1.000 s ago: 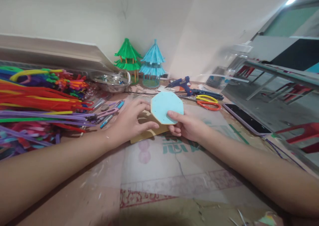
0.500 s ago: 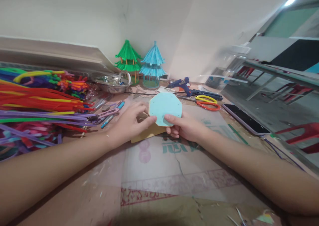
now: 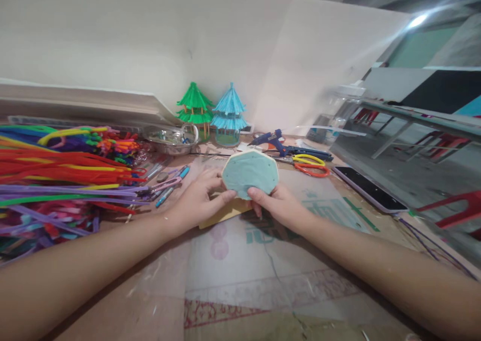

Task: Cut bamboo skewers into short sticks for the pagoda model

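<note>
A pale blue-green octagonal piece with a cream edge and small dark dots near its corners is held up at the middle of the table. My right hand grips its lower right, thumb on the face and fingers behind. My left hand closes on the lower left edge, thumb in front and fingers at the side. Under the hands lies a yellow sheet, partly hidden. Behind stand a green pagoda model and a blue pagoda model.
Bundles of coloured pipe cleaners spread on the left, near a metal bowl and pens. A glue gun, scissors and a phone lie to the right. Printed plastic sheeting covers the table.
The octagonal piece has tilted, so its cream rim shows along the top and its face looks darker. The left hand has come closer around its edge. The view has tipped slightly upward.
</note>
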`<state>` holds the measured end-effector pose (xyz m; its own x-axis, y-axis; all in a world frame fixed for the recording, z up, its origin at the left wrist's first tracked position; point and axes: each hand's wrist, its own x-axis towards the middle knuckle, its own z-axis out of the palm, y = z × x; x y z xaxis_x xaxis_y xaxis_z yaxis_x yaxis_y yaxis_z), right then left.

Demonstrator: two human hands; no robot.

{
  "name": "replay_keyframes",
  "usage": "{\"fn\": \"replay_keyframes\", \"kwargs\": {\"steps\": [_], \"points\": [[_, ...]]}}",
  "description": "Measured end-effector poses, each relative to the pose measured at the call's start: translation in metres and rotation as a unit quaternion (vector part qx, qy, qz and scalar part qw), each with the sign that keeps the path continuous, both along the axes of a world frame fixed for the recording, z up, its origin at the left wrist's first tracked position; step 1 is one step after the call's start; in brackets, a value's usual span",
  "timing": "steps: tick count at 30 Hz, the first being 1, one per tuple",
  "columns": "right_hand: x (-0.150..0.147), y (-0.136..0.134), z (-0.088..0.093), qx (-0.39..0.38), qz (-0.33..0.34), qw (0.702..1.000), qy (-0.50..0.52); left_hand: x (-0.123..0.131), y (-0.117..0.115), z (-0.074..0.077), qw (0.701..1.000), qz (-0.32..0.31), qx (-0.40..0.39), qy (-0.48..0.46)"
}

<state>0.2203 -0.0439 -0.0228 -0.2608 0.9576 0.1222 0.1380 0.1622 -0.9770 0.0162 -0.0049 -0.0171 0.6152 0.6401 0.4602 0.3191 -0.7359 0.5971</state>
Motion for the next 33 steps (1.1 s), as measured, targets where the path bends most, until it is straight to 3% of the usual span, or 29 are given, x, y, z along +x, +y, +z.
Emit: {"fn": "replay_keyframes", "kwargs": {"steps": [7, 11, 18, 24, 26, 30, 33], "points": [[-0.004, -0.004, 0.001, 0.007, -0.004, 0.995, -0.096, -0.004, -0.002, 0.002, 0.99, 0.116, 0.026, -0.076], [-0.005, -0.003, -0.001, 0.006, -0.022, 0.994, -0.109, -0.006, -0.002, 0.002, 0.989, 0.103, 0.052, -0.092], [-0.001, -0.001, 0.003, 0.019, -0.065, 0.998, -0.008, -0.005, -0.002, 0.002, 0.991, 0.104, 0.052, -0.062], [-0.004, -0.008, 0.003, 0.041, -0.054, 0.997, 0.027, -0.001, -0.006, 0.002, 0.999, 0.023, 0.024, -0.005], [-0.005, -0.008, 0.004, 0.049, -0.079, 0.995, 0.026, -0.001, -0.005, 0.003, 1.0, 0.01, 0.022, 0.001], [0.002, -0.001, 0.012, 0.084, -0.162, 0.983, 0.018, -0.004, 0.001, 0.001, 0.994, 0.087, 0.057, 0.03], [0.011, 0.009, 0.021, 0.039, -0.133, 0.989, -0.048, -0.004, 0.004, -0.001, 0.986, 0.099, 0.093, 0.1]]}}
